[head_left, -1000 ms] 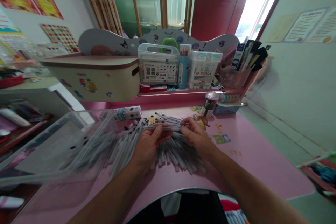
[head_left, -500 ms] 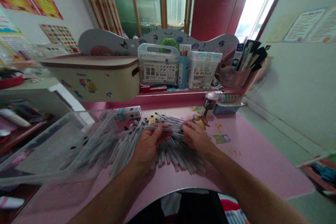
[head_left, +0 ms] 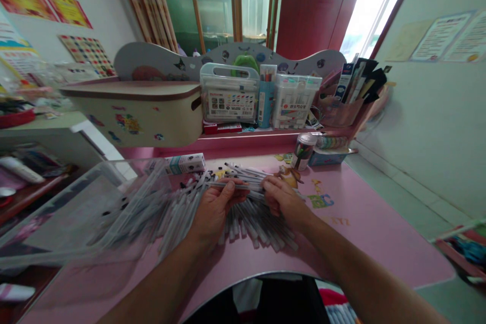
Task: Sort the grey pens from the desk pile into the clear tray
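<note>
My left hand [head_left: 212, 210] is closed with thumb and fingers round a slim pale pen [head_left: 253, 187], held level just above the desk. At the pen's right end, my right hand [head_left: 284, 200] is closed in a pinch; its fingertips touch or grip that end, though the exact contact is hard to see. Beneath and between both hands lies a fanned heap of pens [head_left: 256, 225] with whitish barrels, several with dark ends. Another bunch of pens [head_left: 176, 217] spreads out left of my left wrist. Part of the heap is hidden by my hands.
An open clear plastic box [head_left: 68, 223] with pens inside sits on the left of the pink desk [head_left: 364, 243]. Behind the heap are a small carton [head_left: 186, 163] and a lidded jar [head_left: 304, 152]. A shelf holds a cream bin [head_left: 148, 121] and marker cases [head_left: 230, 98].
Hardly anything differs. The fingers of my right hand have shifted slightly at the pen's end; my left hand keeps its place.
</note>
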{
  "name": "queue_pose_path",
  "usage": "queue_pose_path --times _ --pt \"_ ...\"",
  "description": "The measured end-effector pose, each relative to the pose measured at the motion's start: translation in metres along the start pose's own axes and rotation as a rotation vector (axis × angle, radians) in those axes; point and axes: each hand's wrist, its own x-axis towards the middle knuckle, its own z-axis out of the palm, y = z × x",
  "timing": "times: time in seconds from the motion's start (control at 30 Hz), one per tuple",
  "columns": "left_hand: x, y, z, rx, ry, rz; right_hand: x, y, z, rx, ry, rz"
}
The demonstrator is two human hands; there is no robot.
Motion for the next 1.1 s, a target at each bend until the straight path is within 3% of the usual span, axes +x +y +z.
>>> queue_pose_path --times 0.13,0.33,0.53,0.77,0.97,1.1 --pt "-0.0003 -0.0010 -0.0007 -0.004 0.003 0.014 0.0016 0.0016 -0.0019 -0.075 -0.027 -0.006" --pt "0.0005 -0.0016 -0.0011 0.004 0.002 0.019 -0.0004 -0.0028 0.0015 -0.011 0.005 -0.041" --pt "0.0009 -0.0022 -0.0011 0.025 0.016 0.038 0.0026 0.0046 -0.0032 -0.174 -0.022 -0.068" --pt "0.0008 -0.0013 0.0001 0.030 0.029 0.047 -0.0004 -0.0002 0.0020 -0.041 0.002 -0.066" --pt "-0.0005 -0.0005 0.0014 0.063 0.035 0.071 0.0030 0.0052 -0.0035 -0.213 -0.010 -0.071" --pt "0.0020 -0.0003 -0.0011 0.019 0.086 0.088 0.0024 0.0029 -0.0013 -0.122 0.042 -0.114"
